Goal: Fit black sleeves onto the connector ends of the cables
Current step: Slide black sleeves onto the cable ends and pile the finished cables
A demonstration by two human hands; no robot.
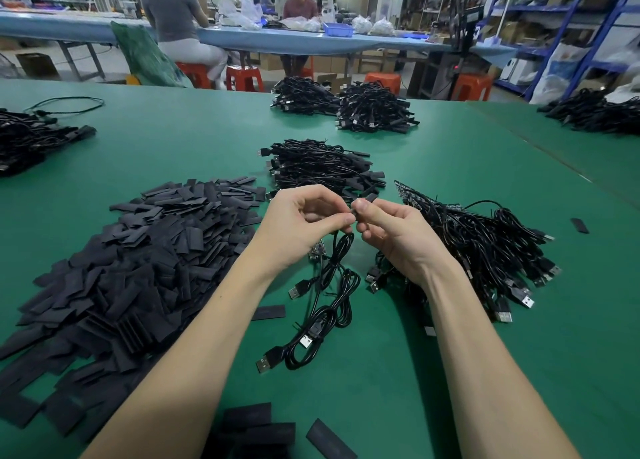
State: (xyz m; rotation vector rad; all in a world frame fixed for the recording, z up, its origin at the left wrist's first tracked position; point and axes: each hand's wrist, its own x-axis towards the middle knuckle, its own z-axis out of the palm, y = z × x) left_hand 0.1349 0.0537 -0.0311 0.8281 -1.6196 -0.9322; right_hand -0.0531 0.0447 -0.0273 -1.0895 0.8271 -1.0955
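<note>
Starting at my left, the heap of black sleeves [138,250] lies flat, thin and limp on the green table [450,181]. My left hand [298,226] pinches the cable [332,261] near its upper end, the rest dangling in loose loops, light and floppy. My right hand [388,230] pinches one sleeve [367,199], touching the cable end. It looks soft and easily crushed, so I judge gripping its edges keeps the mouth open. Farther right waits the unsleeved cable pile [485,244].
</note>
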